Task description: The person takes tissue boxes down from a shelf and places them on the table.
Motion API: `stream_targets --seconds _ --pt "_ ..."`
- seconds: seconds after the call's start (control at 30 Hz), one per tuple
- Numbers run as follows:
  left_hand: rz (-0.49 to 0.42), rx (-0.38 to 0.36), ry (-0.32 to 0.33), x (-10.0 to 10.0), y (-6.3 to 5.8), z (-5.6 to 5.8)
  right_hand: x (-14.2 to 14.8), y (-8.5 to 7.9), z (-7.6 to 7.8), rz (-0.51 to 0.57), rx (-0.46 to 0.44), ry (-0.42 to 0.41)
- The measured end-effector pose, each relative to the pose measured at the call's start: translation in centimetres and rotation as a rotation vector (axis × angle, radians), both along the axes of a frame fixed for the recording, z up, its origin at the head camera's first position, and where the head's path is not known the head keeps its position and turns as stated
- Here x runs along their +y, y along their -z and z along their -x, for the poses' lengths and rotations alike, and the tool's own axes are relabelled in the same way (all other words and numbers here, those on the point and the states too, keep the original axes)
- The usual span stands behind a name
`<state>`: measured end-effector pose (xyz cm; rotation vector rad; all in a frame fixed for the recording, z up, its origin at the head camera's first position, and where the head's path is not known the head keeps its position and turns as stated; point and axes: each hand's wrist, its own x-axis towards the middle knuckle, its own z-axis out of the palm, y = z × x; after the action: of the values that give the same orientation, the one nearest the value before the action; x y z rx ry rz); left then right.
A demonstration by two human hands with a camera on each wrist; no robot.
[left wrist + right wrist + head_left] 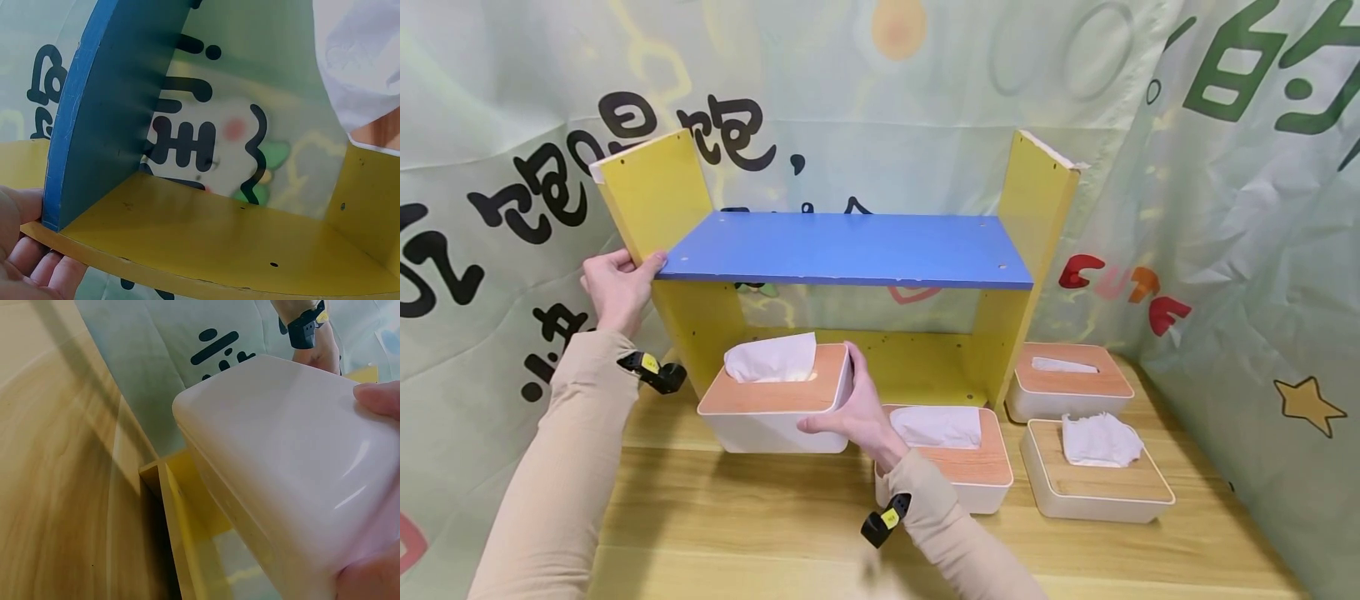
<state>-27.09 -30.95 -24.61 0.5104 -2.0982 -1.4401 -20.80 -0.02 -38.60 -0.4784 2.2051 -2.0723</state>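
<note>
My left hand [619, 287] grips the yellow left side panel of a small shelf unit, its thumb at the corner of the blue board [850, 246]. The left wrist view shows the fingers [65, 275] wrapped over the panel's edge. With my right hand [861, 408] I hold a white tissue box [778, 429] by its right end. The box has a wood-look lid and a white tissue standing out of it. It is in front of the lower left opening, tilted in the right wrist view, where its smooth white side [281, 437] fills much of the picture.
Behind my right wrist another tissue box [977, 462] stands before the shelf's yellow bottom board [917, 367]. Two more sit to the right, one pale-lidded box [1097, 483] in front and one box [1067, 379] behind it. A printed curtain [880, 100] hangs behind the wooden table [760, 533].
</note>
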Motion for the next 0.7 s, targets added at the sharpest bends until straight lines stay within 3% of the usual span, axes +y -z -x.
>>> stream_targets --seconds 0.33,0.7 --pt "-0.003 0.018 0.006 -0.2 0.3 0.2 0.0 0.9 -0.4 0.066 -0.034 -0.045" --pt "-0.015 0.009 0.010 0.0 0.1 0.1 0.0 2.0 -1.1 0.041 -0.007 -0.039"
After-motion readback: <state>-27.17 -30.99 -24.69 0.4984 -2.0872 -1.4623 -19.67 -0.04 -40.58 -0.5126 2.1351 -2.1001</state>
